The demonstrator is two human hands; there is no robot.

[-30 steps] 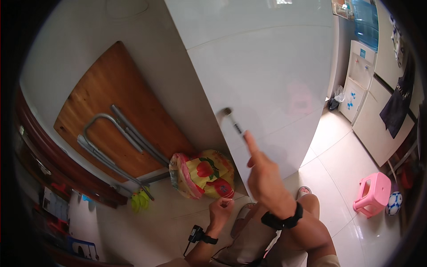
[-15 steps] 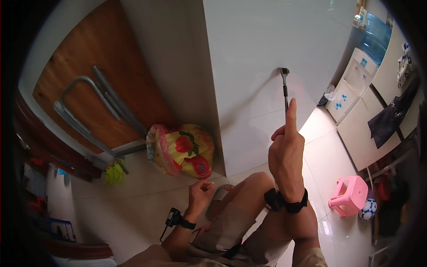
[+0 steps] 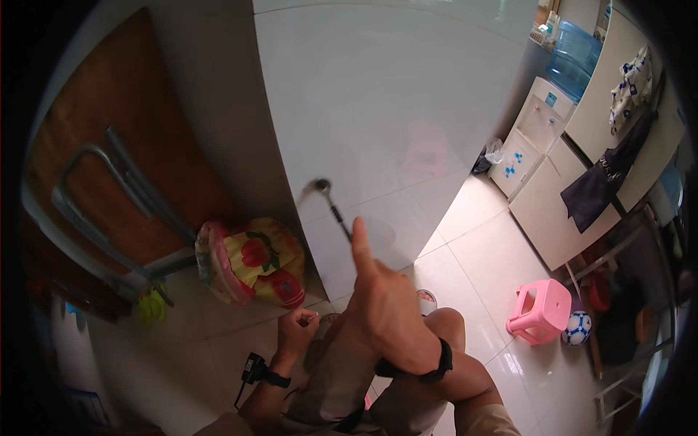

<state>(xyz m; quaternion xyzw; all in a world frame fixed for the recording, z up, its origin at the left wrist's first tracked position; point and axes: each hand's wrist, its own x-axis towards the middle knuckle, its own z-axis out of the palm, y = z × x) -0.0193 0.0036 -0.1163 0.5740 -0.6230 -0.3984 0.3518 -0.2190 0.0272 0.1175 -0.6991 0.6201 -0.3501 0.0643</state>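
Observation:
My right hand [image 3: 392, 312] is closed around a thin metal rod with a small rounded head [image 3: 337, 215], its index finger stretched along the shaft. The rod's head is at the glossy white tiled wall [image 3: 392, 109], near its left corner; whether it touches I cannot tell. Most of the handle is hidden by the hand. Lower and to the left, my left hand [image 3: 294, 336] has its fingers pinched together by my knee. A tiny pale tip shows at the fingertips, too small to name. Both wrists wear black straps, the left with a small black device [image 3: 253, 368].
Beside the wall corner lies a yellow and red plastic bag [image 3: 254, 261]. A wooden board with metal legs [image 3: 109, 145] leans at left, near green slippers [image 3: 153, 304]. At right are a pink stool [image 3: 542, 309], a ball [image 3: 577, 328] and a water dispenser [image 3: 527, 134].
The right hand has swung left and lower with the rod, whose head is now close to the wall's left corner. The view has shifted right. The left hand remains pinched.

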